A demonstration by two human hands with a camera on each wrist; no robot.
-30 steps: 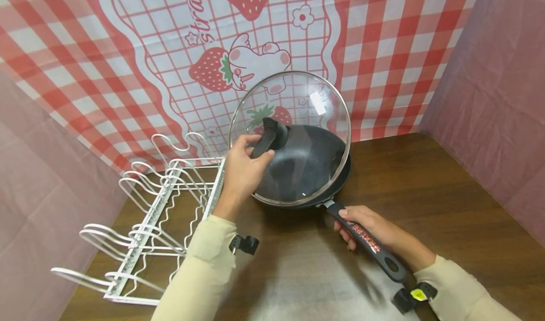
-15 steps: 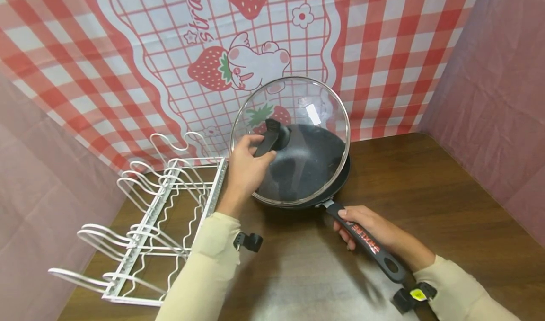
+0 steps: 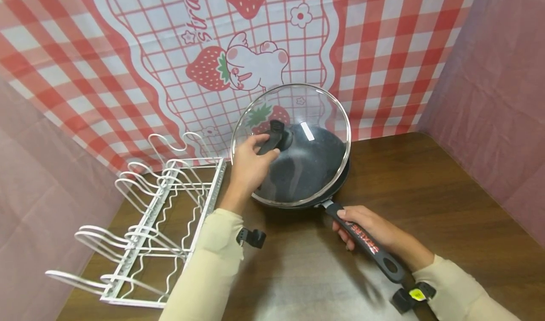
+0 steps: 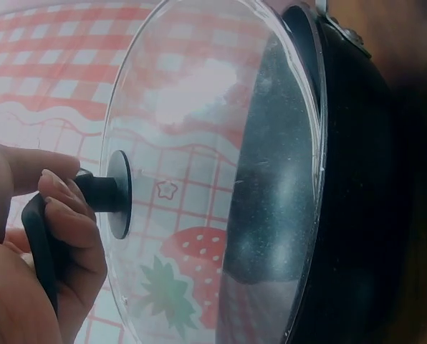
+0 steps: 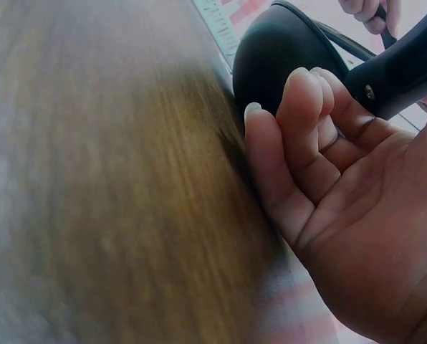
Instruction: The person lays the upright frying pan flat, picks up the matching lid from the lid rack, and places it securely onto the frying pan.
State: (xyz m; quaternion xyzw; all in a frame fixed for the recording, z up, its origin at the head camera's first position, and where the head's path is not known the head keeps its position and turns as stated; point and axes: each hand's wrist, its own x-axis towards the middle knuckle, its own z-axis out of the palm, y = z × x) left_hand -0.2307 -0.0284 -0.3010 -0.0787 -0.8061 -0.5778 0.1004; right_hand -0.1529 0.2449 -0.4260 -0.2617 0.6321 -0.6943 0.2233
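Note:
A dark frying pan [image 4: 367, 186] rests on the wooden table, its long black handle [image 3: 371, 245] pointing toward the near right. My right hand [image 3: 370, 224] grips that handle close to the pan. Over the pan, a clear glass lid [image 3: 312, 110] with a metal rim stands tilted, far edge raised and near edge at the pan's near rim. My left hand [image 3: 251, 167] holds the lid's black knob [image 4: 43, 247], with fingers curled round it in the left wrist view. Through the glass, the pan's inside shows.
To the left of the pan stands a white wire rack [image 3: 157, 202] with several upright loops. A red-and-white strawberry-print cloth [image 3: 383, 65] hangs behind the wooden table [image 3: 426, 183]. Pink cloth walls [image 3: 489, 103] close off both sides.
The lid's raised far edge has come down a little toward the pan. My left hand has shifted slightly right with the knob. My right hand has stayed on the pan handle.

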